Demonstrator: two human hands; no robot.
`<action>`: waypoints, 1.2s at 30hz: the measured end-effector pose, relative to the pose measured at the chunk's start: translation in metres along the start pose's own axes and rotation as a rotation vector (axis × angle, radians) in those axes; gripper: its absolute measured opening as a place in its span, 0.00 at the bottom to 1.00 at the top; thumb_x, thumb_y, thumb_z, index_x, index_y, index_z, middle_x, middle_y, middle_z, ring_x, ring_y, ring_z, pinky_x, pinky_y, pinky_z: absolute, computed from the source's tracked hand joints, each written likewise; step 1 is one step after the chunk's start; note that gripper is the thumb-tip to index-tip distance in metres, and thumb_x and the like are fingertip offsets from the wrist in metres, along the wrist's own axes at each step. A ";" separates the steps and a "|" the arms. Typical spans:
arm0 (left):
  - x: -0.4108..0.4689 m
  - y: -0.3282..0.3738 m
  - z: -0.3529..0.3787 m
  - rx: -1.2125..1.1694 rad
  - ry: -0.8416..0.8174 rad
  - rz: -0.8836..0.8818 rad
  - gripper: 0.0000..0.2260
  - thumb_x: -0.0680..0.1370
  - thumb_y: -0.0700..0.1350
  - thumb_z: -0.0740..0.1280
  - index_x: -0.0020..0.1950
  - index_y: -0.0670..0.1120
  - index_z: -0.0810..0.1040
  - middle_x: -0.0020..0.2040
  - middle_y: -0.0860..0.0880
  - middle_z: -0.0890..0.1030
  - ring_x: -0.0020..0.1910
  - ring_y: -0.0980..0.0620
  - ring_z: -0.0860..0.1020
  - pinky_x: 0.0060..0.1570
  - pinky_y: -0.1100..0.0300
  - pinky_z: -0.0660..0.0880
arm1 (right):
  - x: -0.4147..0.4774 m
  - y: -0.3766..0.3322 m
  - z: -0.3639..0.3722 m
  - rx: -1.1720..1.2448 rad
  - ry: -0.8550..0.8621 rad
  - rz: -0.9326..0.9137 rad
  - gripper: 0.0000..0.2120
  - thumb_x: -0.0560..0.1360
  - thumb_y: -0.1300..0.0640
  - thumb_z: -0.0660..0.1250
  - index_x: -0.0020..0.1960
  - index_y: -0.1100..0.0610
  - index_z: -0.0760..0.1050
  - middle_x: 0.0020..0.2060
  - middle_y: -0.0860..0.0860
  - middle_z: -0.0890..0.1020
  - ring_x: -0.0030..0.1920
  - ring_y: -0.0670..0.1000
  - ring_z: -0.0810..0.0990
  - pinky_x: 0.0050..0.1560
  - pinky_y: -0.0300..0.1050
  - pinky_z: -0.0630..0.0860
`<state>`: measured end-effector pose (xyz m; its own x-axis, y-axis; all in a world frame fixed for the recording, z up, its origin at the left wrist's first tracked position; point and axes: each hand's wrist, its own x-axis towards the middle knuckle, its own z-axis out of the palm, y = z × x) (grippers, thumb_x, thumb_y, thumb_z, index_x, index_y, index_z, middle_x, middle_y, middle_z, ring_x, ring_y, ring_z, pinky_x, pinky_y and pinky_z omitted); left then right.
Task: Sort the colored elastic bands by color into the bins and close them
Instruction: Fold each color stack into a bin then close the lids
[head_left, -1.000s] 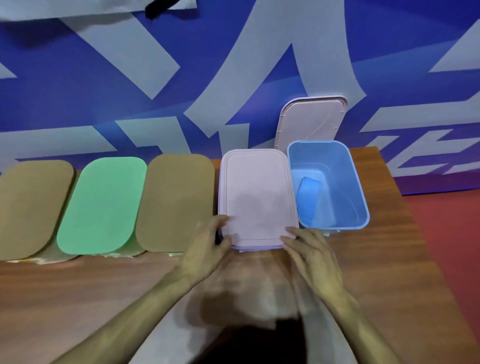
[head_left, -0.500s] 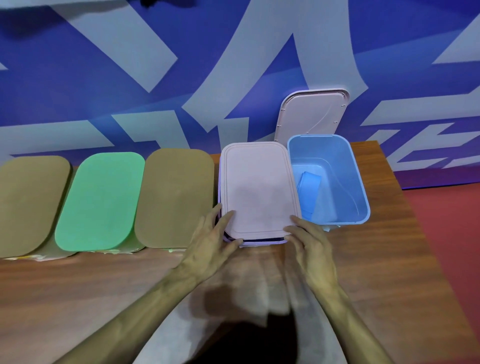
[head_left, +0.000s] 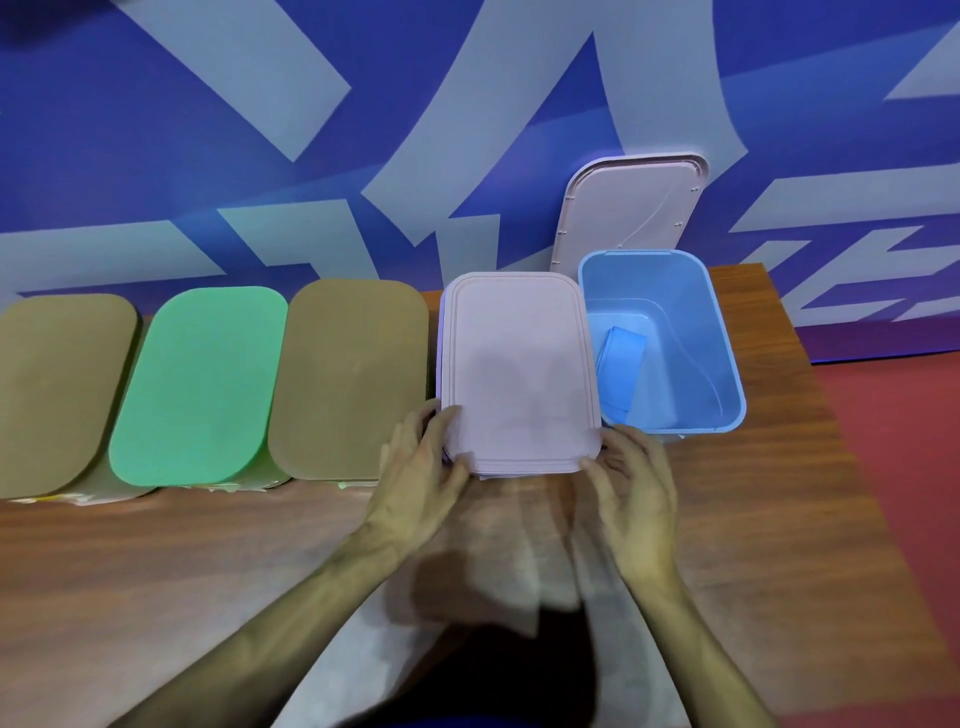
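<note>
Head view: pale pink rectangular plastic lid (head_left: 519, 371) seated on its bin, fourth in the row on the wooden table (head_left: 779, 519), near corners gripped by left hand (head_left: 421, 475) and right hand (head_left: 636, 493); open blue plastic bin (head_left: 719, 338) adjoining right, holding a folded blue elastic band (head_left: 621, 358); second pink lid (head_left: 631, 208) leaning on the wall behind.

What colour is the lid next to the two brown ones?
Green. The lid sits between two brown lids, clearest in the head view.

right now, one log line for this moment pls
left hand + right hand: on pink lid near edge | blue bin: open, blue band inside
</note>
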<state>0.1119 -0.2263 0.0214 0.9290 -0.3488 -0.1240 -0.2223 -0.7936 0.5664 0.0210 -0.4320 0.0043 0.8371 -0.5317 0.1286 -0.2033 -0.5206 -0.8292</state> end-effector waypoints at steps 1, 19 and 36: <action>0.002 0.000 0.000 -0.005 0.014 -0.016 0.25 0.76 0.46 0.66 0.72 0.48 0.65 0.69 0.49 0.66 0.67 0.48 0.64 0.60 0.58 0.58 | 0.002 -0.003 -0.001 0.039 -0.002 0.069 0.16 0.72 0.62 0.71 0.60 0.58 0.77 0.55 0.51 0.77 0.53 0.48 0.79 0.57 0.41 0.76; 0.026 -0.009 -0.021 0.382 0.004 0.061 0.20 0.67 0.53 0.59 0.53 0.46 0.79 0.55 0.46 0.74 0.51 0.42 0.69 0.46 0.52 0.63 | 0.028 -0.010 -0.009 -0.206 -0.227 0.167 0.14 0.72 0.51 0.71 0.56 0.55 0.81 0.44 0.49 0.83 0.44 0.46 0.80 0.45 0.33 0.72; 0.176 0.133 -0.035 -0.100 -0.037 0.129 0.22 0.77 0.44 0.64 0.71 0.46 0.65 0.69 0.47 0.66 0.67 0.49 0.68 0.62 0.60 0.64 | 0.252 -0.043 -0.077 -0.522 -0.314 -0.191 0.21 0.75 0.52 0.65 0.67 0.55 0.71 0.64 0.55 0.73 0.66 0.55 0.71 0.66 0.53 0.68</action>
<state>0.2568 -0.3753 0.1035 0.8829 -0.4638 -0.0737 -0.3065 -0.6881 0.6576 0.2020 -0.5948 0.1145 0.9759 -0.2176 0.0170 -0.1902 -0.8860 -0.4229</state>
